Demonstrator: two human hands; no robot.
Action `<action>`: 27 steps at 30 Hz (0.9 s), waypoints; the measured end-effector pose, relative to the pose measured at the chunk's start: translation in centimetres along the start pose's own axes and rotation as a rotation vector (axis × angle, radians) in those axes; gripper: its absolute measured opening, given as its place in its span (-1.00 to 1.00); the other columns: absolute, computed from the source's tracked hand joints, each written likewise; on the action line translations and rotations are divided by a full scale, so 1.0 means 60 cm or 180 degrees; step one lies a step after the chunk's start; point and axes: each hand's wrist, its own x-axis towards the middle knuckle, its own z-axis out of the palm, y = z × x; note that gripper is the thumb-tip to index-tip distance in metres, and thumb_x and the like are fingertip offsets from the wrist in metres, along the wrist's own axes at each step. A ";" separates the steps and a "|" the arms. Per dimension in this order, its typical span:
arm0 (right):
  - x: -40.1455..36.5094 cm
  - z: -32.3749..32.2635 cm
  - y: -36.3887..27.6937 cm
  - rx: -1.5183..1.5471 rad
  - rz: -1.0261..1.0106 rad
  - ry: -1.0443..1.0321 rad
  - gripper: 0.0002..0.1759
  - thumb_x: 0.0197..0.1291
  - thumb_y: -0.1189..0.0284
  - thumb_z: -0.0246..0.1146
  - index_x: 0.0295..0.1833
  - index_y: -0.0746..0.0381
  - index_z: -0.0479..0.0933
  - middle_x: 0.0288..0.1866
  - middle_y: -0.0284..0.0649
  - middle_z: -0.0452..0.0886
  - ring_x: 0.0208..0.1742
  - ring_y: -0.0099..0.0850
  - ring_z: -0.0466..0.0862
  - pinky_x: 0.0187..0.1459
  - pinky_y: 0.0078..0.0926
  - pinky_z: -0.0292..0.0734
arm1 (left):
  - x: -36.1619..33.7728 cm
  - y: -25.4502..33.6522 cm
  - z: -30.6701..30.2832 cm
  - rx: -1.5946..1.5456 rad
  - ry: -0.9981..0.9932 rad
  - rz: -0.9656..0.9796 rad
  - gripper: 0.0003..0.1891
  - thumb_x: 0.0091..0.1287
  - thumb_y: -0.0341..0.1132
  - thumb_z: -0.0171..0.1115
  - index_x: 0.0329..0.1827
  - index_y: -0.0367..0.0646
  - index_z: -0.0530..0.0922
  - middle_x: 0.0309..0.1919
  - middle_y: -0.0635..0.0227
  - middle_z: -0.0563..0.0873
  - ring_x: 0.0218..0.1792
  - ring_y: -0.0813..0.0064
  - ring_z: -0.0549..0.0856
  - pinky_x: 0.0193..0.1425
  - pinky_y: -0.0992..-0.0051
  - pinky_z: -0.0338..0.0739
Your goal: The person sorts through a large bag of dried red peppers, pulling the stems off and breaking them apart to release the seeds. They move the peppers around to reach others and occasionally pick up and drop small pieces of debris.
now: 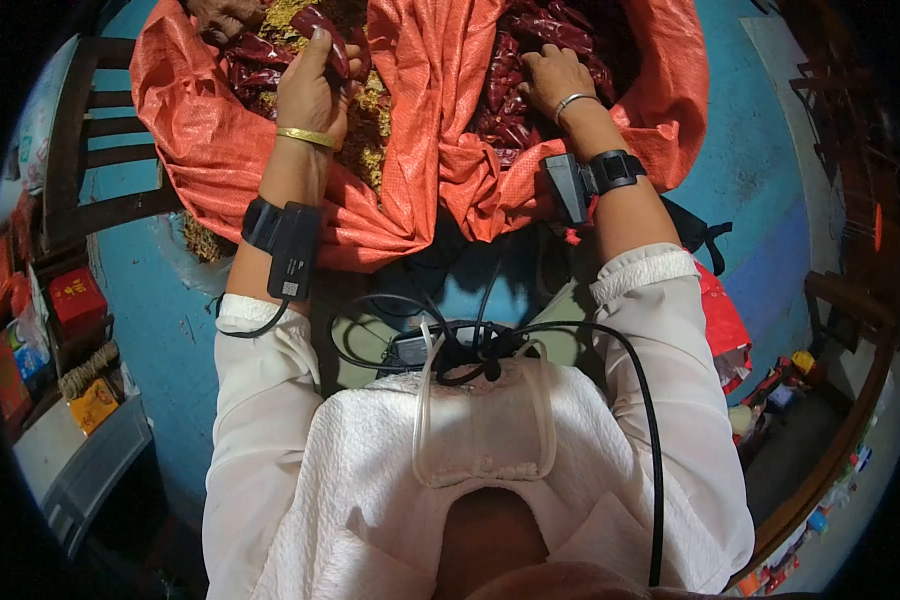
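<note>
White sleeves and black cables [490,350] fill the near view, over a blue floor [170,320]; a wooden chair [80,150] stands left. A dried red chili [335,45], pinched in the left hand [315,90], slants lengthwise away from the person above the orange sack [430,120]. The right hand [553,75] lies palm down on the chili pile [515,125]; its grip cannot be told.
</note>
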 end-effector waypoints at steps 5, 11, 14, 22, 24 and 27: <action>0.007 -0.037 -0.008 0.0129 0.0111 -0.1015 -0.59 -0.03 0.28 0.23 0.00 0.10 0.43 -0.07 -0.13 0.52 -0.01 -0.19 0.51 -0.01 -0.24 0.41 | 0.008 -0.002 0.000 -0.0033 -0.0019 -0.0028 -0.79 0.22 -0.20 0.14 -0.39 -0.18 0.46 -0.51 0.38 0.58 -0.50 0.58 0.56 -0.51 0.61 0.40; 0.003 -0.038 0.004 0.0399 0.0081 -0.0974 -0.66 -0.04 0.31 0.22 -0.07 0.08 0.49 -0.07 -0.16 0.54 -0.01 -0.21 0.51 0.00 -0.27 0.42 | 0.005 -0.003 0.001 -0.0021 -0.0243 -0.0007 -0.83 0.21 -0.28 0.16 -0.45 -0.14 0.43 -0.52 0.41 0.57 -0.52 0.66 0.55 -0.54 0.72 0.44; -0.001 -0.046 0.000 0.0478 0.0013 -0.1187 -0.70 -0.04 0.30 0.22 -0.13 0.08 0.53 -0.08 -0.16 0.54 -0.01 -0.21 0.51 0.00 -0.28 0.42 | 0.011 -0.015 -0.010 0.0132 -0.0382 -0.0035 -0.84 0.23 -0.23 0.13 -0.29 -0.13 0.48 -0.39 0.47 0.60 -0.43 0.68 0.58 -0.45 0.70 0.48; -0.019 -0.023 0.013 0.0593 -0.0509 -0.1011 -0.70 -0.07 0.29 0.24 -0.15 0.09 0.54 -0.22 -0.12 0.57 -0.13 -0.19 0.54 -0.08 -0.30 0.43 | 0.031 -0.004 -0.011 -0.0334 -0.0033 0.0045 -0.75 0.28 -0.13 0.02 -0.28 -0.15 0.44 -0.39 0.34 0.60 -0.43 0.60 0.58 -0.42 0.64 0.50; -0.020 -0.034 0.011 0.0441 -0.0128 -0.0905 -0.67 -0.04 0.28 0.21 -0.09 0.09 0.53 -0.20 -0.11 0.57 -0.11 -0.16 0.53 -0.06 -0.28 0.42 | 0.040 -0.002 -0.015 -0.1141 0.0440 0.0155 -0.55 0.32 0.04 -0.16 -0.13 -0.21 0.41 -0.26 0.19 0.60 -0.36 0.52 0.58 -0.33 0.57 0.49; -0.026 -0.048 0.010 0.0604 0.0162 -0.0854 -0.70 0.02 0.24 0.18 -0.11 0.08 0.53 -0.10 -0.15 0.55 -0.03 -0.20 0.51 -0.02 -0.27 0.41 | 0.039 0.000 -0.037 -0.1900 -0.1021 -0.0524 -0.43 0.31 0.10 -0.23 0.04 -0.28 0.33 -0.19 0.13 0.57 -0.34 0.51 0.57 -0.32 0.59 0.48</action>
